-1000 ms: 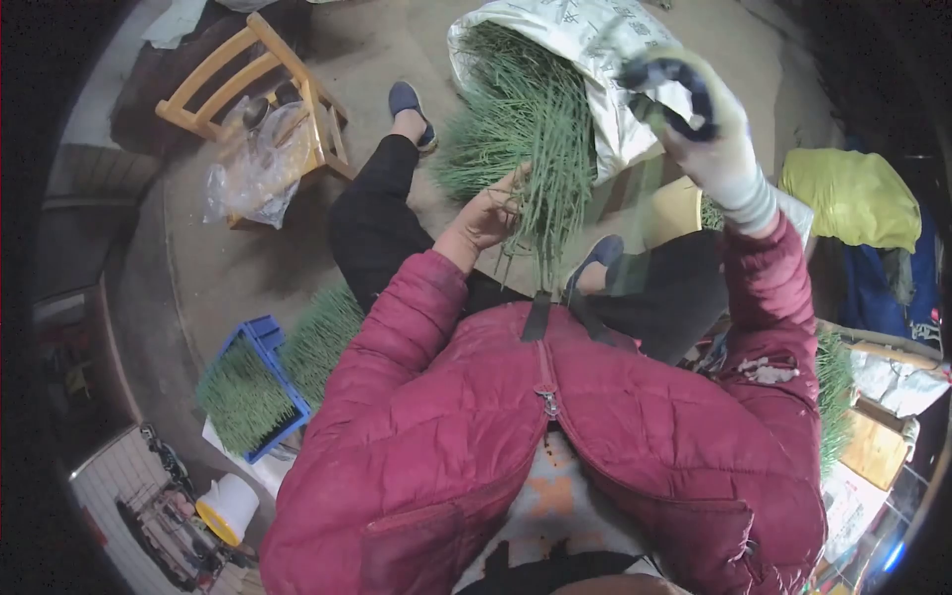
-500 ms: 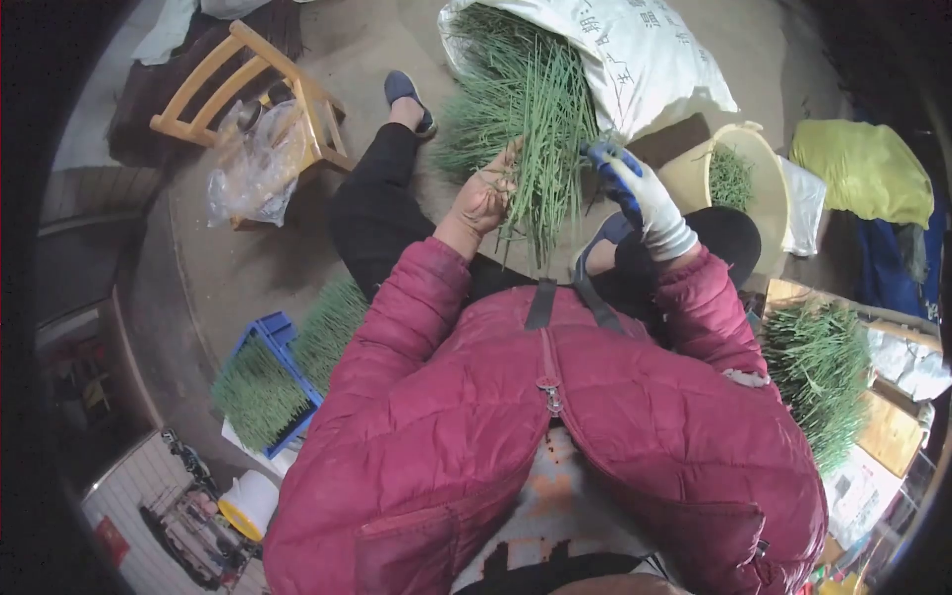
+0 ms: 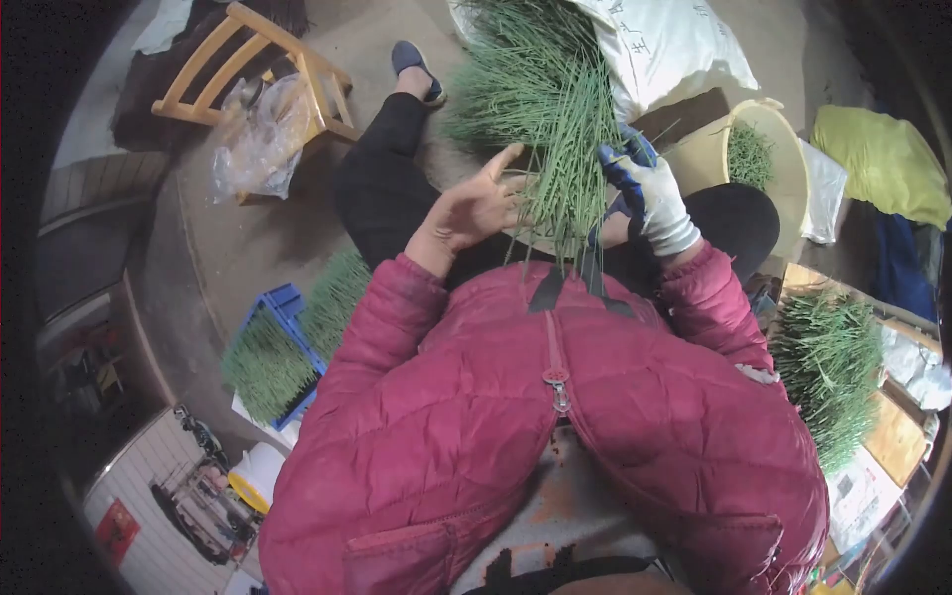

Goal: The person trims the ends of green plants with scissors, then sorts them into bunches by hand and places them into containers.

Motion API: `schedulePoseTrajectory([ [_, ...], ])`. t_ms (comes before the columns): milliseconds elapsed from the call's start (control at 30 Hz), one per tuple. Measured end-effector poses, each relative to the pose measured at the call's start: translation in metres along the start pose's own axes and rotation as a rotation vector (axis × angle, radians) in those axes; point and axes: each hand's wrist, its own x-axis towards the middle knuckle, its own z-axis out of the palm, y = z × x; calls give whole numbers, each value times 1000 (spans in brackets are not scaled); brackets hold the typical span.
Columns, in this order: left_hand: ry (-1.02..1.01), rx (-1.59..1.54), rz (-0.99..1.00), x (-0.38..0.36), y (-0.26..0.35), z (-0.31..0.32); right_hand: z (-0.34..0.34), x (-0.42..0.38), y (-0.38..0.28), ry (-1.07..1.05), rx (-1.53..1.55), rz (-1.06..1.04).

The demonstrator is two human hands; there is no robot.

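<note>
A large heap of thin green stalks (image 3: 535, 89) spills from a white woven sack (image 3: 674, 50) between my legs, its loose ends hanging towards my lap. My bare left hand (image 3: 478, 210) is at the left edge of the stalks, thumb and fingers spread; some fingertips are hidden behind stalks. On the right side of the heap is my right hand (image 3: 650, 188), in a white glove with blue-coated fingers. Its fingers are bent together close to the stalks, and what they pinch, if anything, is too small to make out.
A cream bucket (image 3: 790, 188) holding short green pieces stands at the right, beside a yellow-green sack (image 3: 878, 164). More stalks (image 3: 823, 367) are stacked at lower right. A blue crate (image 3: 288, 307) of stalks sits at lower left; a wooden chair (image 3: 322, 99) stands upper left.
My left hand has opened from its hold on the stalks and shifted slightly left and down. My gloved right hand stays by the right edge. The whole view has shifted slightly.
</note>
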Motion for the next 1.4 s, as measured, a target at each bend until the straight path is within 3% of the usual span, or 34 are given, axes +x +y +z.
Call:
schedulePoseTrajectory([
  [100,169,152,-5,5,1,8,22,10,-34,-2,-217,-94],
  [167,222,632,128,18,-4,35,44,20,-71,181,79,327],
  [200,232,755,166,23,-4,46,50,22,-80,225,151,426],
  [300,417,552,30,31,3,63,49,31,-77,227,284,233],
  [400,538,729,14,31,7,54,40,35,-72,386,211,306],
  [500,543,627,34,33,1,39,31,34,-69,347,383,212],
  [600,547,537,71,31,3,35,14,37,-66,343,270,201],
  [700,392,929,278,26,6,8,-14,41,-44,318,368,88],
  [800,389,816,120,30,12,-34,-15,40,-76,276,464,75],
  [900,483,434,62,35,8,-68,-10,31,-76,407,87,78],
  [967,207,1175,379,62,-2,-129,1,25,-71,156,351,380],
  [1000,128,1355,457,62,-1,-124,6,23,-69,91,416,456],
  [1100,268,909,204,31,20,-27,16,26,-60,-19,224,131],
  [1200,223,1270,269,28,19,-33,-7,47,-48,24,810,457],
  [1267,314,696,160,31,17,-31,-21,46,-69,-27,759,197],
  [1300,330,552,136,33,17,-29,-28,49,-77,-41,742,130],
  [1400,400,449,106,33,18,-18,-46,65,-93,232,809,189],
])
